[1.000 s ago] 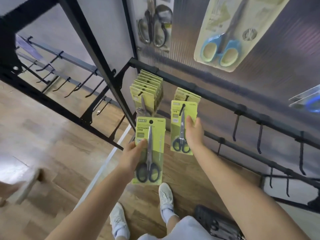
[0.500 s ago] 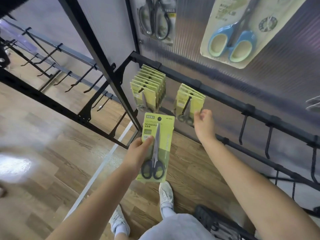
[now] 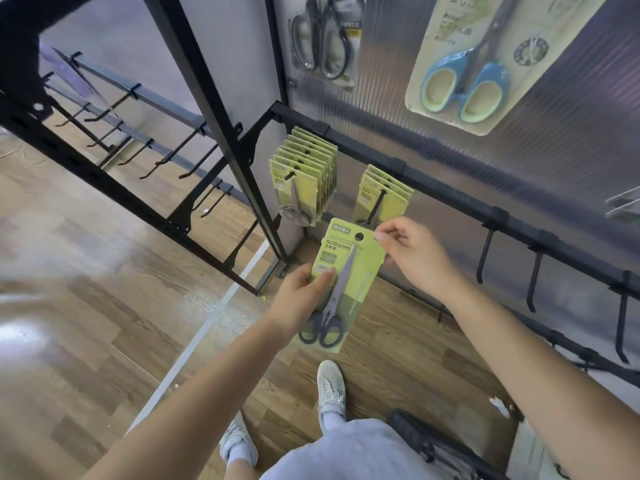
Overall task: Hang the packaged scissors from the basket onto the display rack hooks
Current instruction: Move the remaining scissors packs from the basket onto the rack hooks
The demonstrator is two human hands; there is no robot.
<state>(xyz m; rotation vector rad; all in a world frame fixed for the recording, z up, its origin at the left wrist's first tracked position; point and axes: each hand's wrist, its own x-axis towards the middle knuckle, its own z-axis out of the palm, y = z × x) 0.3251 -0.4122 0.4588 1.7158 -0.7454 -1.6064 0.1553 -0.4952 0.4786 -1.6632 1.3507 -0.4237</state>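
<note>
The green cardboard scissors package [image 3: 349,271], held in front of the rack, carries the printed word "SCISSORS" near its top, with the partly covered letters "GRI" on a panel beneath. Other print on it, and on the hanging packages, is too small or blurred to read.

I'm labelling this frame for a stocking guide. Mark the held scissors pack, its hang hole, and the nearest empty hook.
scissors pack [image 3: 360,271], head view, green card right of the blade.
hang hole [image 3: 359,236], head view, round hole at the card's top.
empty hook [image 3: 483,256], head view, mid shaft.
</note>
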